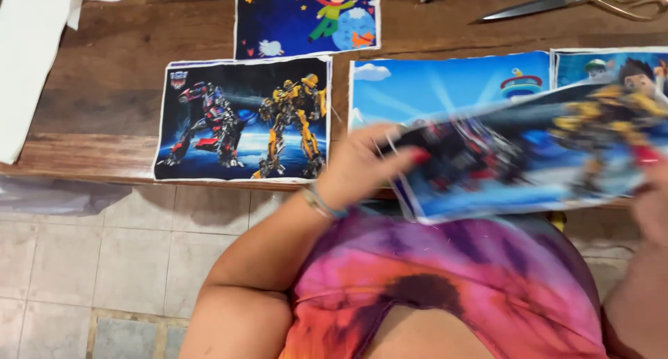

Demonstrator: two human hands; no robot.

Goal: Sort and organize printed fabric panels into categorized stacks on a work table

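Hands: left hand pinches blurred robot-print fabric panel; right hand grip unclear at frame edge. Risk: panel sweeps matching print off table.

The printed panels are seen as matt cloth with frayed white edges; the bench as worn wood; the scissors as shiny metal.
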